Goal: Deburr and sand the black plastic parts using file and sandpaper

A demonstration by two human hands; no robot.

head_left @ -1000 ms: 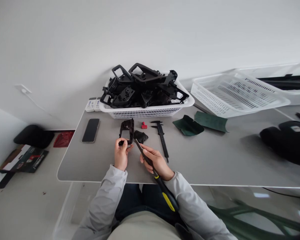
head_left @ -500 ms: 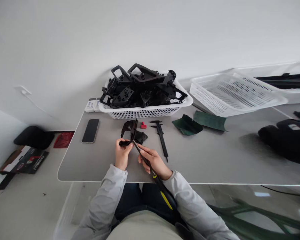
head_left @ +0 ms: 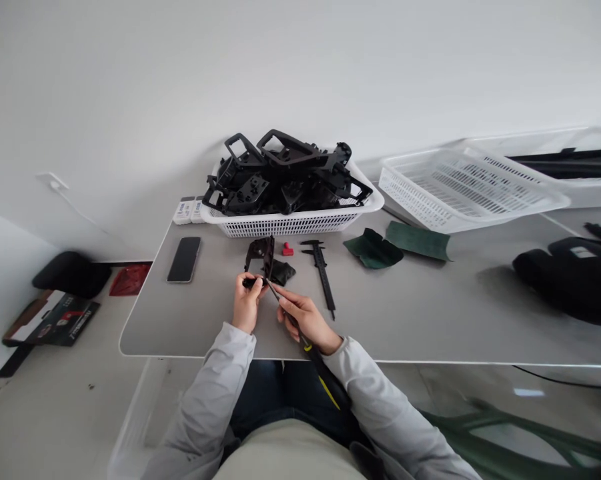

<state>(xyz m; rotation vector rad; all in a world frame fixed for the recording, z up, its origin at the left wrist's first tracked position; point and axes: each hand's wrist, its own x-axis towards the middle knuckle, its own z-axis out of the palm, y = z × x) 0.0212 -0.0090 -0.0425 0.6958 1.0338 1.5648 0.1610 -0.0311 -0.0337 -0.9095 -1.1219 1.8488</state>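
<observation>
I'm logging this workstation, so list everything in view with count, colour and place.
Table: one, grey, centre.
Full basket: one, white, table's far edge, heaped with black plastic parts.
Empty basket: one, white, far right.
Phone: one, black, table left.
Caliper: one, black, before the full basket.
Small red piece: one, beside the caliper.
Green sheets: two, right of the caliper.
Small boxes: two, white, left of the full basket.
Black frame part: one, in the left hand.
Black-and-yellow tool: one, in the right hand.
</observation>
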